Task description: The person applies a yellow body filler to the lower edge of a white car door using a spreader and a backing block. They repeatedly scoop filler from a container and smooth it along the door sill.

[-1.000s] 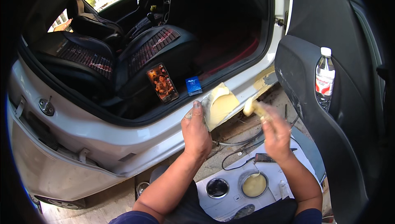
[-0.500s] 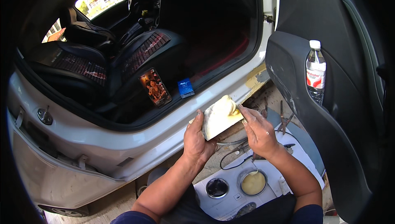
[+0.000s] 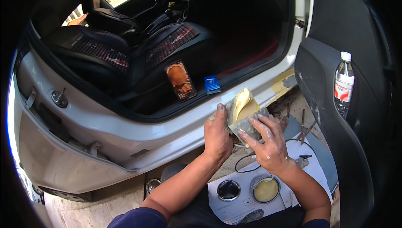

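In front of the white car's door sill (image 3: 167,131), my left hand (image 3: 217,139) grips a flat mixing plate (image 3: 230,110) by its edge, thumb on top. Pale yellow putty (image 3: 243,102) lies in a thick smooth mound on the plate. My right hand (image 3: 269,143), its fingers smeared with putty, holds a flat grey spreader (image 3: 248,128) against the plate's near side. The fingers under both tools are hidden. Below my hands, an open can of yellowish putty (image 3: 265,190) and a round tin with dark contents (image 3: 228,190) stand on a white sheet (image 3: 229,213).
A tan filler patch (image 3: 284,82) marks the sill. Inside the doorway rest a phone (image 3: 180,80) and a small blue box (image 3: 212,84). The open door (image 3: 320,67) bounds the right, a clear bottle (image 3: 344,83) in its pocket. Pliers (image 3: 305,129) lie below it.
My right hand has turned over and pushed the spreader across the plate. The putty has gone from a lump to a smoother, longer mound. The view has shifted left.
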`<state>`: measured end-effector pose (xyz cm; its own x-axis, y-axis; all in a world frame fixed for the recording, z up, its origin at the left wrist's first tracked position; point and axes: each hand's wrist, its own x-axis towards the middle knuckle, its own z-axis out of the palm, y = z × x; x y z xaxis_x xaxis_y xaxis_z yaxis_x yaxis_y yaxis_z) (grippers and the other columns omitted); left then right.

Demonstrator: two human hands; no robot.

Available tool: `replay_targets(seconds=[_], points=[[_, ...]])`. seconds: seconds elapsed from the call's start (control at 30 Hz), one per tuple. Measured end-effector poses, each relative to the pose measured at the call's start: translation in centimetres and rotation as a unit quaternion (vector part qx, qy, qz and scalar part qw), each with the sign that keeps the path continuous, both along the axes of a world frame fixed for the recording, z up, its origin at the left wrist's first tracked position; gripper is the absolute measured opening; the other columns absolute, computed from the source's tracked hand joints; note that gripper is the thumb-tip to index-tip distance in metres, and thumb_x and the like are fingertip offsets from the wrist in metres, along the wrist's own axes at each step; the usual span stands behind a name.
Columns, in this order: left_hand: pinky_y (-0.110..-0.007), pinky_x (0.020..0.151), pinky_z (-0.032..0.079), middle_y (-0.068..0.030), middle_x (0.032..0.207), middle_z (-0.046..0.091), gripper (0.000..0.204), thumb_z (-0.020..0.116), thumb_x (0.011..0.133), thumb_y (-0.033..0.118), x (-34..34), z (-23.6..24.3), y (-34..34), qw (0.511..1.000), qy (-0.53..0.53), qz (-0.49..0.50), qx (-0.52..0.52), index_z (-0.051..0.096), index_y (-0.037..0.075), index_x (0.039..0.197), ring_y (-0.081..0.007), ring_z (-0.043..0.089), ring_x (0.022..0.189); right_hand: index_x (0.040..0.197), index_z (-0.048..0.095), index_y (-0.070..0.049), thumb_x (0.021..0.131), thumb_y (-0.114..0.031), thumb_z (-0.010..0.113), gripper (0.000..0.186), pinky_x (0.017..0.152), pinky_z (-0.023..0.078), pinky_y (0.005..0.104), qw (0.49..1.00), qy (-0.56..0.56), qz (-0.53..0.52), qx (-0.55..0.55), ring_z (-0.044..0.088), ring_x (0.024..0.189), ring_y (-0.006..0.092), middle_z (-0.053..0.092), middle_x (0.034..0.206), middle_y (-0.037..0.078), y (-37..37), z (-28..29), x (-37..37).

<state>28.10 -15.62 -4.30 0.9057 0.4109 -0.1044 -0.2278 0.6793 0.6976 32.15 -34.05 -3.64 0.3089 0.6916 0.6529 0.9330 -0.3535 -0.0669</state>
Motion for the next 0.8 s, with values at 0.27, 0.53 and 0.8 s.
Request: replay_targets(seconds=[0.27, 0.53, 0.8], points=[[-0.030, 0.085, 0.054, -0.0104, 0.105, 0.076, 0.050, 0.054, 0.118, 0.039, -1.2, 0.9, -0.2, 0.892, 0.030, 0.078, 0.444, 0.074, -0.005, 0.131, -0.0123, 0.064, 0.095, 0.143, 0.065, 0.002, 0.098, 0.011, 0.057, 0.047, 0.104, 0.057, 0.0457, 0.967, 0.181, 0.018, 0.180, 0.070, 0.121, 0.0425, 0.071, 0.133, 0.025, -0.9, 1.8, 2.2], [-0.030, 0.082, 0.052, -0.0106, 0.104, 0.076, 0.049, 0.052, 0.119, 0.037, -1.0, 0.1, -0.8, 0.869, 0.022, 0.096, 0.485, 0.072, -0.005, 0.136, -0.0126, 0.059, 0.090, 0.140, 0.071, -0.003, 0.088, 0.014, 0.064, 0.055, 0.103, 0.057, 0.0485, 0.984, 0.146, 0.060, 0.080, 0.068, 0.121, 0.0423, 0.069, 0.134, 0.022, 0.2, -1.4, 0.3], [-0.031, 0.097, 0.055, -0.0084, 0.105, 0.074, 0.040, 0.055, 0.118, 0.036, 0.0, -0.2, 1.5, 0.988, 0.014, 0.068, 0.136, 0.073, 0.000, 0.114, -0.0138, 0.066, 0.103, 0.135, 0.069, 0.003, 0.100, 0.006, 0.057, 0.037, 0.103, 0.058, 0.0426, 0.938, 0.291, 0.003, 0.190, 0.072, 0.120, 0.0310, 0.075, 0.128, 0.021, -1.8, -0.4, 1.6]])
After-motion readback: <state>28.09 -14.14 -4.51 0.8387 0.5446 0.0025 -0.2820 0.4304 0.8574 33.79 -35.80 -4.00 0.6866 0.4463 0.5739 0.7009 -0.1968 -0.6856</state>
